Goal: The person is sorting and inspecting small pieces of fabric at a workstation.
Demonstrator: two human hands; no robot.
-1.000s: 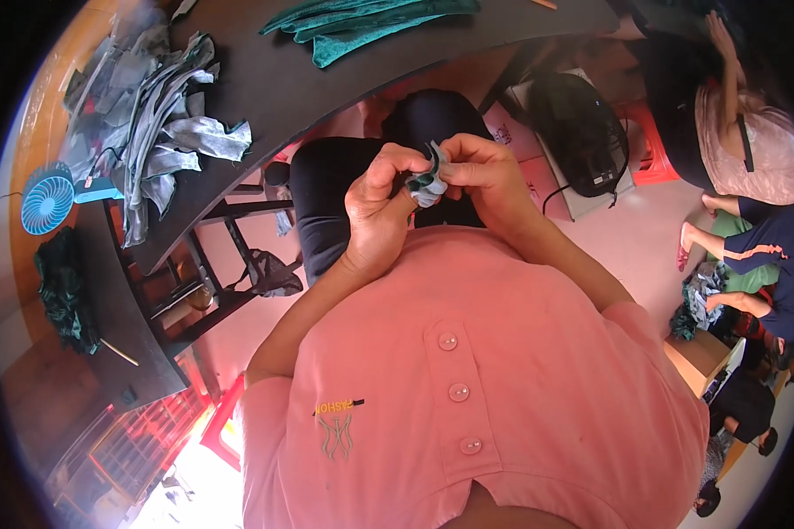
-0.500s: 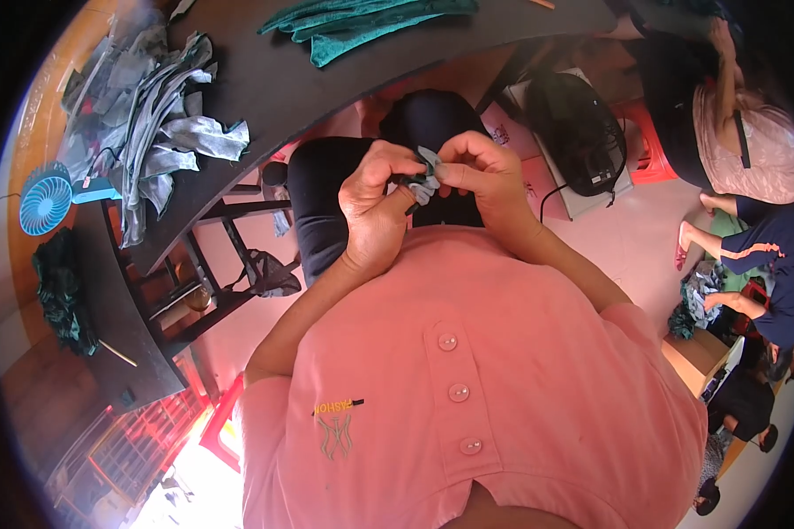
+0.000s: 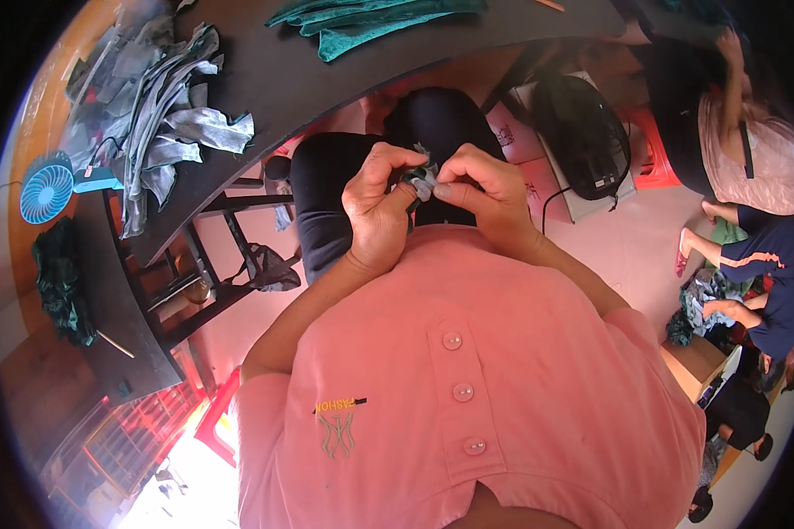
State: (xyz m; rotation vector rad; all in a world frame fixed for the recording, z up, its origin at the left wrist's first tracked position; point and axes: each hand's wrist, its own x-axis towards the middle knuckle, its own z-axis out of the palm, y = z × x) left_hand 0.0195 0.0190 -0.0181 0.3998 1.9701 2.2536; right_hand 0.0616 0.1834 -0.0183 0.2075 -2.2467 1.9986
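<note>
A small bunched piece of grey-green fabric point(image 3: 423, 187) is pinched between my two hands, above my lap. My left hand point(image 3: 376, 201) grips its left side, thumb and forefinger curled round it. The fingers of my right hand point(image 3: 489, 183) press together at its right edge, the thumb against the cloth. Fingers hide much of the piece, so its full shape does not show.
A dark table point(image 3: 282, 84) curves ahead and left, bearing grey fabric strips point(image 3: 205, 128), teal cloth point(image 3: 362, 28), a blue fan point(image 3: 48, 189) and a dark green heap point(image 3: 60, 286). At right, a black corded object point(image 3: 580, 132) rests on cartons. Other people sit farther right.
My right hand has shifted slightly down and left, its thumb now lower against the fabric. My left hand keeps its hold. The whole view has shifted slightly.
</note>
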